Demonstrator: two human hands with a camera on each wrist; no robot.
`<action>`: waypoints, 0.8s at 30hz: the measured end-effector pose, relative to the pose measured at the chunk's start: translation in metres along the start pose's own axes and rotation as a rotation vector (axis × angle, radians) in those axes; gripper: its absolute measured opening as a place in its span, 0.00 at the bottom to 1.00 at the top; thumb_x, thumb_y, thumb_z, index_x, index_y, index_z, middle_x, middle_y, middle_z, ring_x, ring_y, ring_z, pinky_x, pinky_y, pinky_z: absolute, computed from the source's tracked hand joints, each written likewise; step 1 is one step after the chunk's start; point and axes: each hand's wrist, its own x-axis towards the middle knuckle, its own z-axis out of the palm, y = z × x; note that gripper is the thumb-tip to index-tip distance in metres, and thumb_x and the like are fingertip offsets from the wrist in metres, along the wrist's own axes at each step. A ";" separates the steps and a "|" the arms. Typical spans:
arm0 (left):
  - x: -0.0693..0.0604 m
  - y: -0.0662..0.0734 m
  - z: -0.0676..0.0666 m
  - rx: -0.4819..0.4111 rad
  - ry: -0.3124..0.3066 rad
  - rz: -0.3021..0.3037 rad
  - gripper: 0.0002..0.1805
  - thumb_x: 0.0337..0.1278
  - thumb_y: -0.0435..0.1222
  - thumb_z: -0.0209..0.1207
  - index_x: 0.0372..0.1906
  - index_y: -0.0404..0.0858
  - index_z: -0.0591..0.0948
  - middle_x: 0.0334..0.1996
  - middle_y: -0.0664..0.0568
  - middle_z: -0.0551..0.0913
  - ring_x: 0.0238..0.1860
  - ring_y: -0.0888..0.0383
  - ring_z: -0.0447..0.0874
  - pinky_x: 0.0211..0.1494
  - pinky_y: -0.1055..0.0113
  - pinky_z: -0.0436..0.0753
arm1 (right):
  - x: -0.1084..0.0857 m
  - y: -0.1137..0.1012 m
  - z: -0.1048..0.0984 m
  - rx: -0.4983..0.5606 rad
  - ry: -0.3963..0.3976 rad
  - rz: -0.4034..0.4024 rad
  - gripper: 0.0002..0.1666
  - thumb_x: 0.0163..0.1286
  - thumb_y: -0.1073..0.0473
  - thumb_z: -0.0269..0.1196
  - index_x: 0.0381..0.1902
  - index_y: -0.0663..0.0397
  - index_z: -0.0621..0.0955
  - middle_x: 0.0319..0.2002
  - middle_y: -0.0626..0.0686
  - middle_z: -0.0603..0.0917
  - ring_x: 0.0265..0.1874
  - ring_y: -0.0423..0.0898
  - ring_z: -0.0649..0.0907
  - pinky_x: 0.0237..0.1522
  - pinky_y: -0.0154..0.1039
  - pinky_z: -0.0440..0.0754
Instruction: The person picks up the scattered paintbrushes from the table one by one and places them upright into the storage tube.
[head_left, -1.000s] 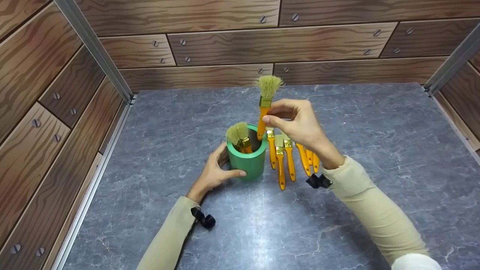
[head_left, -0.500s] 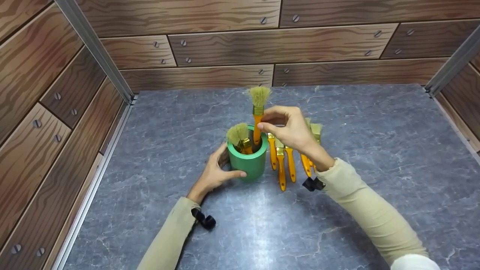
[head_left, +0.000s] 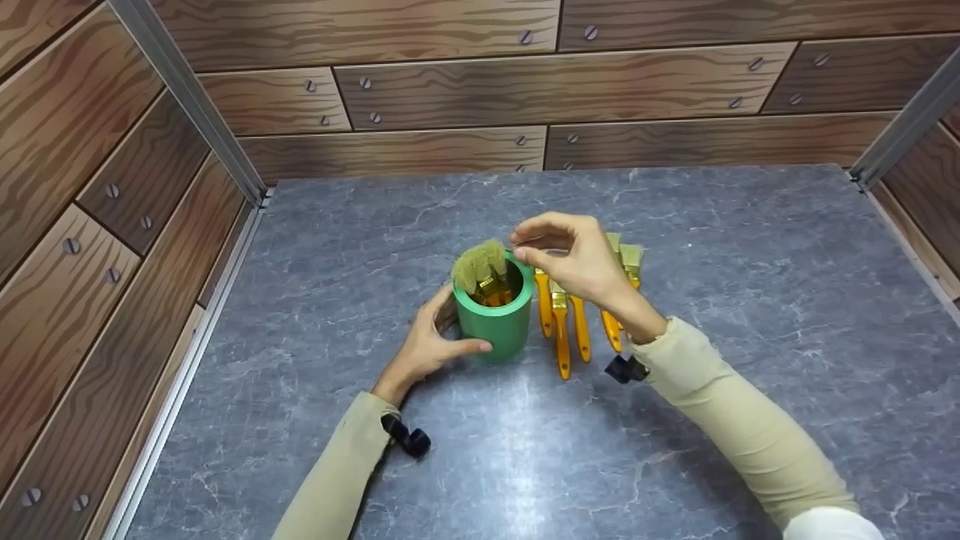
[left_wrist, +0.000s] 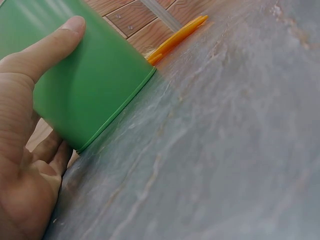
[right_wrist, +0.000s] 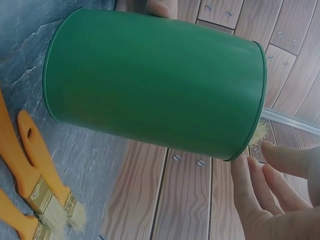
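Note:
A green cylindrical can (head_left: 496, 334) stands upright on the table. My left hand (head_left: 429, 346) grips it from the left, its thumb along the near side, as the left wrist view also shows. Several paintbrushes (head_left: 481, 268) lean inside the can with bristles up, over the left rim. My right hand (head_left: 581, 259) is at the can's far right rim, fingers loosely bent and holding nothing. In the right wrist view, its fingertips are close to the rim, and a bit of bristle (right_wrist: 259, 134) shows past it. Handles of the brushes in the can are mostly hidden.
Several more orange-handled paintbrushes (head_left: 562, 337) lie right of the can, partly under my right hand and forearm. The grey marbled tabletop (head_left: 360, 247) is bounded by wood-patterned walls (head_left: 450, 90) with metal corner posts.
The paintbrush in my right hand went down into the can, and the fingers let go of it. It now leans with the others. My left hand keeps its grip on the can.

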 end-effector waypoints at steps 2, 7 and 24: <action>0.000 0.000 0.000 0.001 0.003 -0.005 0.58 0.48 0.34 0.83 0.84 0.50 0.64 0.78 0.51 0.73 0.79 0.51 0.70 0.83 0.50 0.70 | -0.001 0.001 -0.002 -0.009 0.006 -0.005 0.13 0.72 0.65 0.73 0.52 0.60 0.90 0.50 0.57 0.92 0.49 0.51 0.91 0.54 0.37 0.91; -0.001 0.000 0.000 0.011 0.010 -0.018 0.59 0.47 0.35 0.84 0.84 0.52 0.64 0.78 0.54 0.74 0.79 0.54 0.70 0.83 0.54 0.71 | -0.004 0.005 -0.012 -0.021 0.031 0.014 0.12 0.71 0.65 0.73 0.51 0.61 0.90 0.49 0.57 0.92 0.48 0.50 0.92 0.53 0.37 0.91; -0.003 0.000 0.001 -0.004 0.014 -0.031 0.58 0.49 0.33 0.83 0.84 0.50 0.64 0.78 0.53 0.73 0.80 0.52 0.69 0.84 0.54 0.70 | -0.020 0.033 -0.049 -0.132 0.046 0.119 0.14 0.71 0.66 0.72 0.53 0.65 0.88 0.50 0.62 0.91 0.46 0.49 0.91 0.49 0.30 0.90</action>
